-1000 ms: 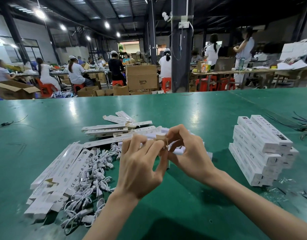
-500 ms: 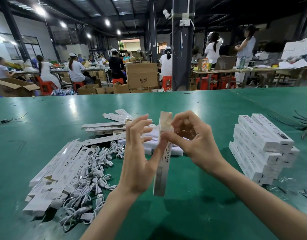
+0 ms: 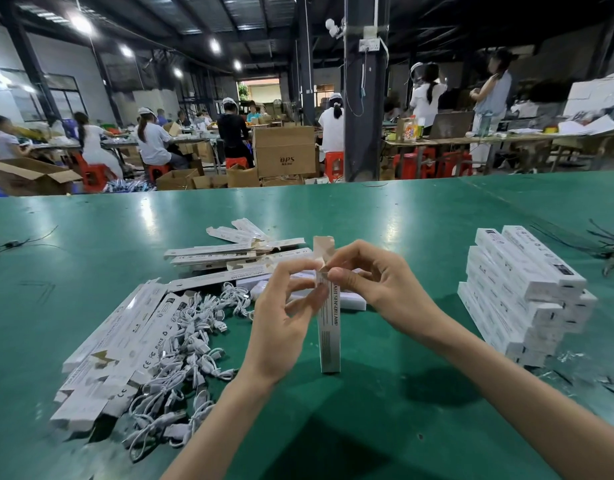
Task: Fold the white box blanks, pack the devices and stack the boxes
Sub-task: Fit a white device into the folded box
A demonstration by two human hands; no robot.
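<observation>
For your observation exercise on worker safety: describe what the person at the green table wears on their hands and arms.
Nothing: the left hand and right hand are bare, with no gloves, rings, watch or bracelets. Both forearms are uncovered to the frame's edge; no sleeves show.

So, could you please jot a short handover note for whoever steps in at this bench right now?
Left hand and right hand both pinch the top of one upright box, its lower end on the green table, top flap open.
Flat blanks and a pile of white cables lie left; more blanks behind.
Done: stack of closed boxes on the right.
Left: close this box, stack it, then fold and pack the remainder.
</observation>
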